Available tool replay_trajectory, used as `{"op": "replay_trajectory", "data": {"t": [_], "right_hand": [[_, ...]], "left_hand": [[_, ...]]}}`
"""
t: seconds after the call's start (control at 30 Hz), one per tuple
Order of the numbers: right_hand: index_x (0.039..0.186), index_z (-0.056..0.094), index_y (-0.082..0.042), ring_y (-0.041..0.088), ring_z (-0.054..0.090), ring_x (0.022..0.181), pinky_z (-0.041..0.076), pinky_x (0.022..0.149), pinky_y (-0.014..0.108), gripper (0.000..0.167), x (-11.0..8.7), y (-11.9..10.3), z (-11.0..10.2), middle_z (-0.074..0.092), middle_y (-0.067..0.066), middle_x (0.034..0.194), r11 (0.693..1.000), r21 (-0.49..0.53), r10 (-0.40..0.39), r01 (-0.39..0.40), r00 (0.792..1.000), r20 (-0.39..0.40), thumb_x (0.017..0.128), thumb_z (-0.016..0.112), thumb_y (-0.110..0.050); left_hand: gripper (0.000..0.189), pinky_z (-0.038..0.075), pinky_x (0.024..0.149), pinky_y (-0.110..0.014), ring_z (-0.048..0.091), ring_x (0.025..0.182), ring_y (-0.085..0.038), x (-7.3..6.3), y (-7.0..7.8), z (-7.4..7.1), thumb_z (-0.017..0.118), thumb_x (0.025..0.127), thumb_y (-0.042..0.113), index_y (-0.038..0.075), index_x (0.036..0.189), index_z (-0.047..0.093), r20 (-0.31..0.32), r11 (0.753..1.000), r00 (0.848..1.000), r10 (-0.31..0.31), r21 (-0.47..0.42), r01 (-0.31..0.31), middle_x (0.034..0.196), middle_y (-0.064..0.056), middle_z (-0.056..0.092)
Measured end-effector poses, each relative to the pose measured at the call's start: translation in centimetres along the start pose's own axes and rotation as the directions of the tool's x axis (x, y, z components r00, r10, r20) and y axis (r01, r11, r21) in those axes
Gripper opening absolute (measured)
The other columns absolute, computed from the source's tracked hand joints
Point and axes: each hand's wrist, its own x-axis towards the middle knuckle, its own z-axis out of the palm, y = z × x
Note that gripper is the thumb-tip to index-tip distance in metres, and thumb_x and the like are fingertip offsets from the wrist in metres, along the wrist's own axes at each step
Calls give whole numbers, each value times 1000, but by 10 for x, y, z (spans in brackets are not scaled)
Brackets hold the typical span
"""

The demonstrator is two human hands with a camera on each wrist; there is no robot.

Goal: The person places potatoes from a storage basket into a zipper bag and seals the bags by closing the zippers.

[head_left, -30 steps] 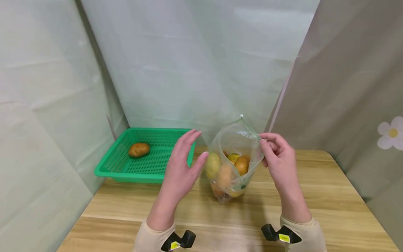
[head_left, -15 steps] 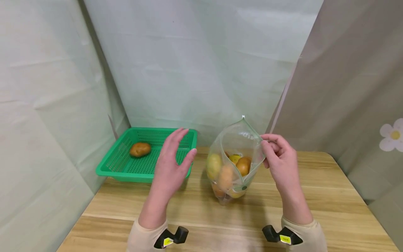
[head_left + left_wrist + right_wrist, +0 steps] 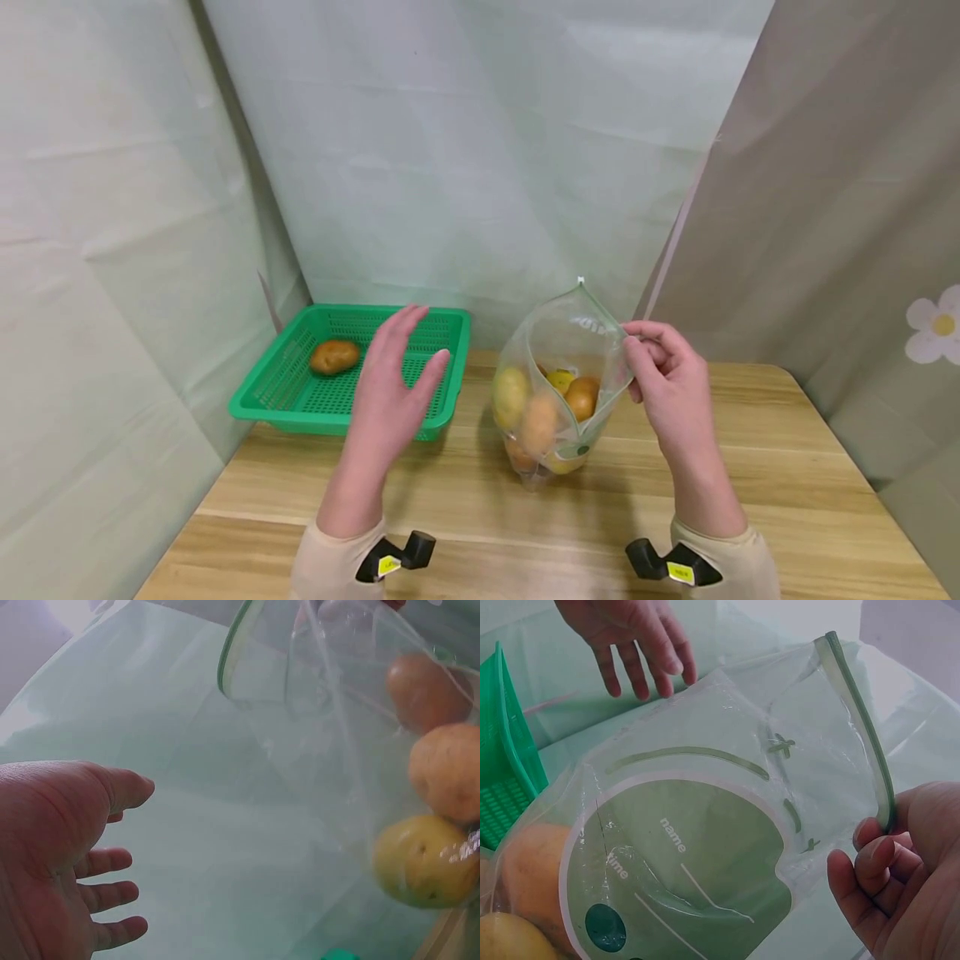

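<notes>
A bright green, mesh-patterned basket (image 3: 300,417) and a brown potato (image 3: 334,357) lend color alongside a clear bag (image 3: 551,321) with a green zip edge (image 3: 864,712) and a sage panel (image 3: 727,847) bearing white lettering and a dark green dot (image 3: 606,928). Produce (image 3: 424,862) inside appears yellow and orange-brown, its tints hard to judge through film. Cream sleeves (image 3: 330,567), black wrist mounts (image 3: 419,549) with yellow tags (image 3: 388,566), a tan wood-grain table (image 3: 780,475) and a taupe drape (image 3: 825,167) with a white, yellow-centered flower (image 3: 926,342) complete the palette.
</notes>
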Motion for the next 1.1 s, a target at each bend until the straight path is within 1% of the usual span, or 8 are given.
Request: {"op": "replay_trajectory", "data": {"t": [0.43, 0.77, 0.97, 1.1], "right_hand": [[125, 73, -1, 17, 48, 56, 44, 52, 24, 18, 0, 0, -1, 57, 5, 71, 1000, -1, -6, 6, 1000, -5, 111, 67, -10], [125, 73, -1, 17, 48, 57, 43, 52, 24, 18, 0, 2, -2, 56, 4, 71, 1000, -18, 1, -1, 1000, 4, 111, 66, -11], [125, 74, -2, 17, 48, 57, 43, 52, 24, 18, 0, 0, -1, 58, 5, 72, 1000, 0, -3, 3, 1000, 15, 111, 67, -11], [125, 73, -1, 17, 48, 57, 43, 52, 24, 18, -1, 0, 0, 59, 5, 72, 1000, -2, 0, 0, 1000, 20, 111, 67, -10]], "left_hand": [[60, 35, 124, -67, 38, 159, -35, 6, -17, -9, 74, 109, 21, 16, 164, 52, 3, 997, 998, -55, 49, 55, 172, -10, 43], [60, 35, 122, -69, 37, 159, -38, 5, -29, -18, 73, 109, 22, 16, 165, 51, -4, 993, 997, -82, 80, 82, 172, -13, 42], [60, 35, 122, -70, 38, 158, -40, 4, -35, -23, 74, 108, 19, 12, 164, 51, -6, 992, 998, -68, 111, 68, 171, -16, 43], [59, 35, 121, -71, 38, 157, -42, 3, -42, -26, 74, 108, 18, 9, 162, 52, 9, 990, 999, -53, 133, 51, 170, -18, 43]]}}
